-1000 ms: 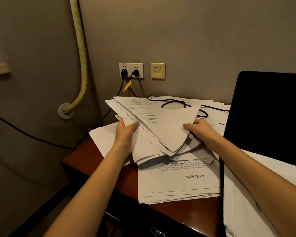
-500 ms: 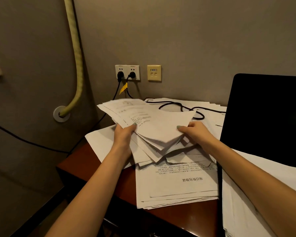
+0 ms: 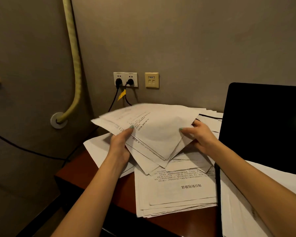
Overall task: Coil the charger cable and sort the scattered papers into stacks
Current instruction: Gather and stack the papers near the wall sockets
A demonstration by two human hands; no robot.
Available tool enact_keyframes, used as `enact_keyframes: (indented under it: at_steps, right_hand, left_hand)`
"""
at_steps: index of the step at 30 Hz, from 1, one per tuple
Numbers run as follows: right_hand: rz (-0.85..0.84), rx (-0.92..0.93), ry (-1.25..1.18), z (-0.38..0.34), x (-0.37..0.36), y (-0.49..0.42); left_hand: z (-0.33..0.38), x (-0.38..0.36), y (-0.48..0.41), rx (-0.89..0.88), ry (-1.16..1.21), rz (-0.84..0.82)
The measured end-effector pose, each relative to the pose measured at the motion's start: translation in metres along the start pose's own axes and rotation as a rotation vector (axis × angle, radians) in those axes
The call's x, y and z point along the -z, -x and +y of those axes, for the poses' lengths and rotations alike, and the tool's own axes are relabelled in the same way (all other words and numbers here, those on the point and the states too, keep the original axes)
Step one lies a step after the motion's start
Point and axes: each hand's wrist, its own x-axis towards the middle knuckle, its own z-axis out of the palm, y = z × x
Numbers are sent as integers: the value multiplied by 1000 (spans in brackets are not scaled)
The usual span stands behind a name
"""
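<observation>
A loose bundle of white printed papers [image 3: 154, 129] is held above the desk. My left hand [image 3: 120, 144] grips its left edge, thumb on top. My right hand [image 3: 201, 135] grips its right side, thumb on the top sheet. Below lies a squared stack of papers [image 3: 174, 194] with printed text, near the desk's front edge. More sheets [image 3: 96, 149] spread at the left under the bundle. The black charger cable [image 3: 210, 116] shows only as a short stretch behind the bundle, at the right; the rest is hidden. Two black plugs sit in the wall socket [image 3: 126, 79].
A dark laptop screen [image 3: 263, 127] stands open at the right, with white sheets [image 3: 256, 202] in front of it. The brown desk [image 3: 92, 171] ends at the left, close to the wall. A yellow wrapped pipe [image 3: 75, 65] runs down the wall. A beige data socket [image 3: 152, 80] is beside the outlet.
Both hands have tilted the bundle flatter and spread it wider, so it now hides most of the cable loop at the back. The lower stack has not moved.
</observation>
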Motion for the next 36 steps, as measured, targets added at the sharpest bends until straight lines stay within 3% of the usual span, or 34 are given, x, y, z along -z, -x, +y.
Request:
enact_keyframes:
  at_steps: [3, 7, 10, 13, 15, 17, 19, 21, 24, 27, 30, 36]
  right_hand:
    - [36, 27, 106, -9, 7, -2]
    - [-20, -143, 348, -18, 19, -3]
    - [-67, -294, 540, -15, 21, -4]
    - [-25, -264, 672, -13, 19, -6]
    - [22, -188, 557, -13, 16, -6]
    - [102, -114, 222, -10, 16, -9]
    - [140, -88, -110, -11, 12, -8]
    - [195, -96, -224, -9, 9, -8]
    - [231, -126, -174, -4, 5, -9]
    - [131, -144, 105, 3, 6, -7]
    - [68, -27, 345, 4, 6, -3]
    - [57, 309, 40, -34, 5, 5]
  left_hand:
    - [10, 6, -4, 42, 49, 28]
    - [31, 30, -25, 48, 80, 115]
    - [47, 43, -32, -11, -176, 226]
    - [63, 47, -23, -38, -457, 289]
    - [69, 50, -13, -8, -651, 288]
    - [70, 49, -3, 36, -830, 262]
    - [69, 48, 2, 71, -869, 199]
    - [67, 48, 2, 112, -845, 132]
    - [63, 47, 1, 115, -825, 100]
    - [58, 50, -2, 93, -815, 111]
    - [61, 54, 0, 97, -797, 62]
    - [59, 52, 7, -85, -668, -29]
